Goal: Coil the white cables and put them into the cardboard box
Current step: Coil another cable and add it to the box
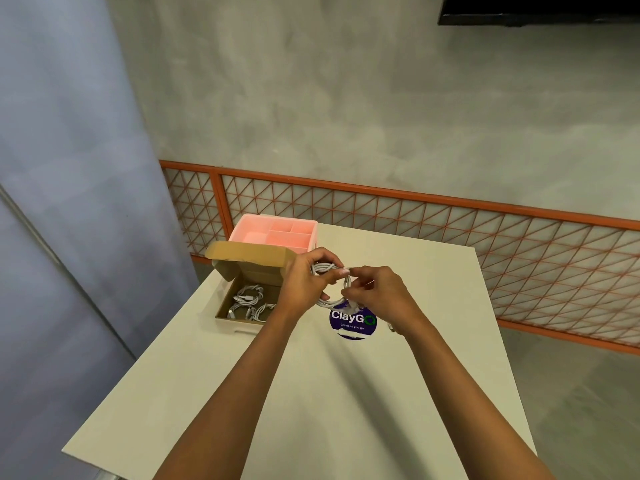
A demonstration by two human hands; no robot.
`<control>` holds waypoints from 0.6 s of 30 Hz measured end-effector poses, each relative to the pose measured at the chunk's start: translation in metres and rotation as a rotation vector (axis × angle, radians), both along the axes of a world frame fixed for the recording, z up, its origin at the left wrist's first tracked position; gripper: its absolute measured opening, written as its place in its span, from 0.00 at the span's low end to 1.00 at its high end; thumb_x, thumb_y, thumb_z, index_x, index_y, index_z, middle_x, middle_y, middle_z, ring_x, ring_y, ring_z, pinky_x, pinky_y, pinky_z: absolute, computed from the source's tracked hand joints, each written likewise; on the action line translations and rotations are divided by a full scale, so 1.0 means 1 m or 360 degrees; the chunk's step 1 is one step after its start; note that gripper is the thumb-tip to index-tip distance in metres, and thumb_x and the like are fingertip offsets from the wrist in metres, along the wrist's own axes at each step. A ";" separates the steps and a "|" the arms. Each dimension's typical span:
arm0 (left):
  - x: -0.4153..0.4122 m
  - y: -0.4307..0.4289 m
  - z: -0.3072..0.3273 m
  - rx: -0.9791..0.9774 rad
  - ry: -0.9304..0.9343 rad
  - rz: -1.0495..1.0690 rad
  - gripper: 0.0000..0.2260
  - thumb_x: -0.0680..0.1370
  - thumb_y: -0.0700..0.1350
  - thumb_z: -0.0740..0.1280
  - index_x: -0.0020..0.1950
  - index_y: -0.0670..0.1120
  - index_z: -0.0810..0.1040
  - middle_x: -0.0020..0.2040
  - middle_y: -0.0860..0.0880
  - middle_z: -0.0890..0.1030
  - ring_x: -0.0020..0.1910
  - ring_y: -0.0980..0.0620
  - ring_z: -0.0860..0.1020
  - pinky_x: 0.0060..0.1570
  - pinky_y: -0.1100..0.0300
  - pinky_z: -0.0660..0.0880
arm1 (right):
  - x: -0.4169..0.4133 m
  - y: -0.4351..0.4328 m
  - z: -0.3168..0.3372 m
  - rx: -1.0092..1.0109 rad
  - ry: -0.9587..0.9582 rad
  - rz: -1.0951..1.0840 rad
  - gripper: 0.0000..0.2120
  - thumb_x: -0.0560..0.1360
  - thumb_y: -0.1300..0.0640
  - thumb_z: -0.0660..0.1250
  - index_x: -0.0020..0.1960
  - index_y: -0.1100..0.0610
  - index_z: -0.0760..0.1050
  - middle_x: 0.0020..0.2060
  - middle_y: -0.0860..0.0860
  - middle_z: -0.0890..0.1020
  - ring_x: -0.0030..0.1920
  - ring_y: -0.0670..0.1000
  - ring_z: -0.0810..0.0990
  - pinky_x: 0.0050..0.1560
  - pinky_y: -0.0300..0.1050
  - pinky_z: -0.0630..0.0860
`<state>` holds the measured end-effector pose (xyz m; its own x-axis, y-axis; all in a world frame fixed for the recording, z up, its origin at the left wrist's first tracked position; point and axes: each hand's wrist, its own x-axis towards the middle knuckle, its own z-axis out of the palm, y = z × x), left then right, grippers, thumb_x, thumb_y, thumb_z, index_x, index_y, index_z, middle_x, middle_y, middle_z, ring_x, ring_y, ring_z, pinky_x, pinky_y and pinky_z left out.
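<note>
A white cable (333,301) hangs in a round coil between both hands, above the table. My left hand (306,280) grips the coil's upper left part. My right hand (375,294) pinches the cable at the coil's right side. Just left of my hands stands the open cardboard box (227,270) with its lid flap up. Several coiled white cables (247,301) lie inside it. My left forearm hides the box's right part.
A pink plastic organiser tray (273,233) stands behind the box. A round purple sticker (351,322) is on the white table (311,393) below the coil. An orange lattice railing (450,223) runs behind the table, with a grey wall beyond.
</note>
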<state>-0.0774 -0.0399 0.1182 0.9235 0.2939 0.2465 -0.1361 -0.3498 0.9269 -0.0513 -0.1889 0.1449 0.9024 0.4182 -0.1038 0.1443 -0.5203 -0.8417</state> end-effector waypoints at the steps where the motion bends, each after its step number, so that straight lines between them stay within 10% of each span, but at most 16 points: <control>1: 0.000 -0.001 0.000 0.0012 0.0003 0.0010 0.06 0.71 0.43 0.74 0.45 0.44 0.81 0.41 0.46 0.81 0.37 0.54 0.79 0.24 0.62 0.76 | -0.001 0.002 0.004 -0.0124 -0.0033 0.0037 0.20 0.72 0.60 0.70 0.64 0.57 0.75 0.48 0.54 0.84 0.43 0.49 0.80 0.47 0.42 0.78; 8: 0.001 -0.002 0.001 0.0099 -0.0023 0.0068 0.06 0.72 0.43 0.73 0.44 0.43 0.80 0.41 0.46 0.81 0.38 0.53 0.79 0.23 0.62 0.77 | -0.002 0.010 0.016 -0.0077 0.0151 -0.0165 0.05 0.71 0.65 0.71 0.41 0.60 0.75 0.34 0.54 0.81 0.32 0.49 0.82 0.28 0.33 0.75; 13: 0.001 0.000 0.000 0.0319 -0.0036 0.0074 0.04 0.74 0.42 0.72 0.45 0.42 0.79 0.44 0.48 0.79 0.42 0.53 0.78 0.23 0.60 0.77 | -0.005 0.007 0.015 0.0295 0.0218 -0.0024 0.12 0.72 0.65 0.71 0.51 0.59 0.71 0.35 0.54 0.82 0.34 0.51 0.81 0.43 0.46 0.79; 18: 0.002 0.010 0.002 0.0339 -0.0085 0.0055 0.06 0.74 0.43 0.72 0.46 0.42 0.77 0.45 0.47 0.80 0.44 0.54 0.78 0.25 0.59 0.78 | -0.005 -0.001 0.014 0.0600 0.0462 0.0077 0.14 0.73 0.66 0.70 0.53 0.61 0.67 0.36 0.55 0.80 0.31 0.49 0.82 0.32 0.35 0.76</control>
